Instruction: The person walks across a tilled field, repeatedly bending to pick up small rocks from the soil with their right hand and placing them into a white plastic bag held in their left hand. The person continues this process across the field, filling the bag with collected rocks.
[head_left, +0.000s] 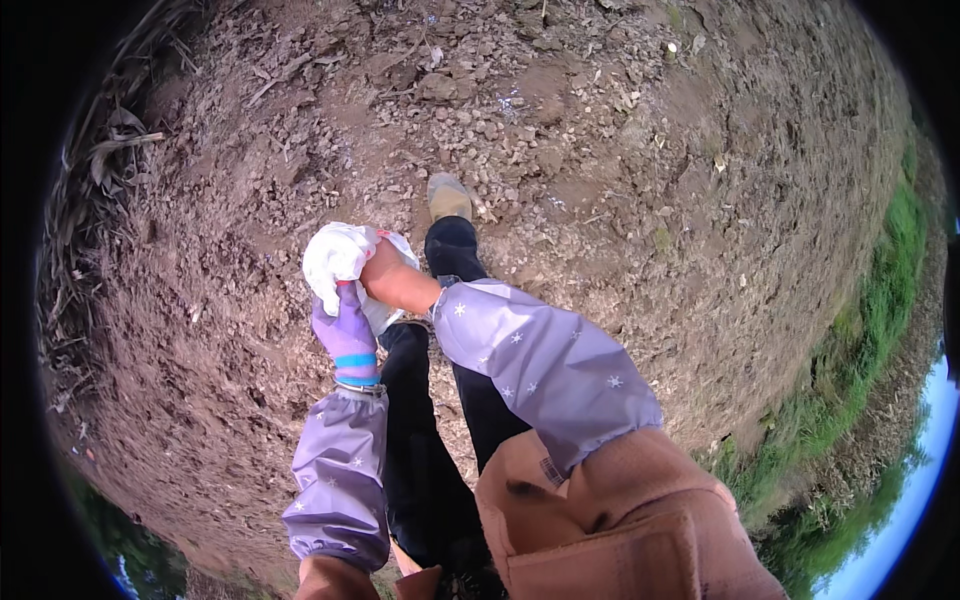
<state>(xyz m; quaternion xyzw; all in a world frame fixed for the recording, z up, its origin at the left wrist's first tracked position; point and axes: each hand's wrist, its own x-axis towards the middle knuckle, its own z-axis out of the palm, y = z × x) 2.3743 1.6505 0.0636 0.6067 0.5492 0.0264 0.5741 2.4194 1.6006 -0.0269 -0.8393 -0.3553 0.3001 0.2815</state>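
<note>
A crumpled white plastic bag (334, 251) with some red marks hangs in front of my legs. My left hand (346, 326), in a purple knit glove with blue bands at the cuff, grips the bag from the near side. Bare, my right hand (381, 264) reaches into the bag's mouth. Its fingers are hidden by the plastic, so what they touch cannot be seen. Both forearms wear lilac sleeve covers (544, 360) printed with white snowflakes.
Rough brown soil (600, 187) with clods and dry plant scraps lies all around. Dry stalks and leaves (94, 202) are heaped along the left. Green grass (892, 262) borders the right. One tan shoe (450, 199) is planted ahead, below dark trousers.
</note>
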